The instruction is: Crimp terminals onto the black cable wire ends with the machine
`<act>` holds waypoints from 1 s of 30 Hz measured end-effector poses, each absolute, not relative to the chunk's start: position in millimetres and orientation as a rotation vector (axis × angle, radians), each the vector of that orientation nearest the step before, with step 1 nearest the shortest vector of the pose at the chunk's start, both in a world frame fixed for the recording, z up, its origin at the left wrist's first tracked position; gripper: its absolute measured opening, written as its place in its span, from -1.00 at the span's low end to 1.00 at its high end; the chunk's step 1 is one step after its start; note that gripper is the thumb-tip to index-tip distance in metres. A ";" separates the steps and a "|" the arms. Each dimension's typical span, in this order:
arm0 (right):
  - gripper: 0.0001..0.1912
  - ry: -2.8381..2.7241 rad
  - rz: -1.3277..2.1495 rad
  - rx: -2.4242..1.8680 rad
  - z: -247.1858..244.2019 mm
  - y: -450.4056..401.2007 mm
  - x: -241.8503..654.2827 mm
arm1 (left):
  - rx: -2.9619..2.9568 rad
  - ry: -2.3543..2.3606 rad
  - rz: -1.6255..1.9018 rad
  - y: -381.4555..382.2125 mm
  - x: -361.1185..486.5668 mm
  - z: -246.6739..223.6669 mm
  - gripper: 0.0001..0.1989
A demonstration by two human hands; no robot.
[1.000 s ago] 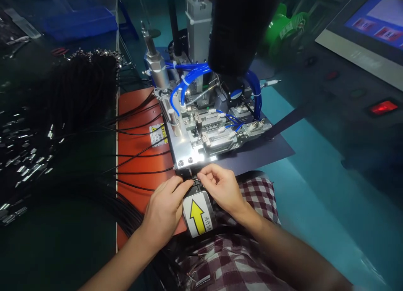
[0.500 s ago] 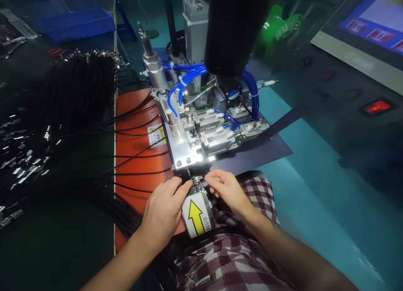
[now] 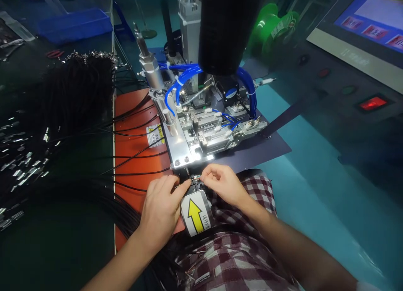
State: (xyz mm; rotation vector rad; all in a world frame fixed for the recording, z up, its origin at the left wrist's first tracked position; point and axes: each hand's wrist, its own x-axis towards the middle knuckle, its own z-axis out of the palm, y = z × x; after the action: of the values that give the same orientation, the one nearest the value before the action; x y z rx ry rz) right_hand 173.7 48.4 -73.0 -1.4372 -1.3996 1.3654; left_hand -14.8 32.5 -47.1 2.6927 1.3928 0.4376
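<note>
Close to the front edge of the metal machine (image 3: 215, 140), both hands meet at a small slot with fine wire ends (image 3: 196, 178). My left hand (image 3: 163, 205) rests at the slot's left side, thumb and forefinger near its edge; what is between them is too small to make out. On the right, my right hand (image 3: 222, 182) pinches the fine wire ends between thumb and forefinger. Below the slot lies a white label with a yellow arrow (image 3: 195, 215). Black cables (image 3: 135, 173) run leftward from the machine's side over an orange board (image 3: 130, 156).
Bundles of black cables with shiny ends (image 3: 85, 81) lie at the left, near a blue tray (image 3: 75, 24). A control panel with a screen (image 3: 374, 26) and a lit red switch (image 3: 373, 103) stands at the right. A black cylinder (image 3: 228, 30) hangs over the machine.
My right hand has moved slightly left, closer to my left hand at the slot. The whole view has shifted a little.
</note>
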 end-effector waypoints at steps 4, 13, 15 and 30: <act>-0.77 -1.095 1.730 -1.299 -89.9 50.9 179.0 | 2.745 1.419 0.368 27.8 -14.0 -47.4 -0.67; -0.72 -1.117 1.626 -1.305 -88.8 48.1 170.2 | 2.678 1.369 0.458 30.2 -18.2 -53.7 -0.69; -0.73 -1.089 1.625 -1.315 -88.4 48.6 166.7 | 2.637 1.356 0.465 31.6 -18.2 -53.0 -0.69; -0.63 -0.955 1.739 -1.209 -90.0 50.5 160.2 | 2.506 1.306 0.387 36.8 -9.0 -45.3 -0.65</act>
State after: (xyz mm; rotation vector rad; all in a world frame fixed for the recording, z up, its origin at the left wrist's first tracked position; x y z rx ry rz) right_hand 160.2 50.5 -90.0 -1.2091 -0.9546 1.7385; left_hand -9.0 36.8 -45.3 2.5058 1.3057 0.3867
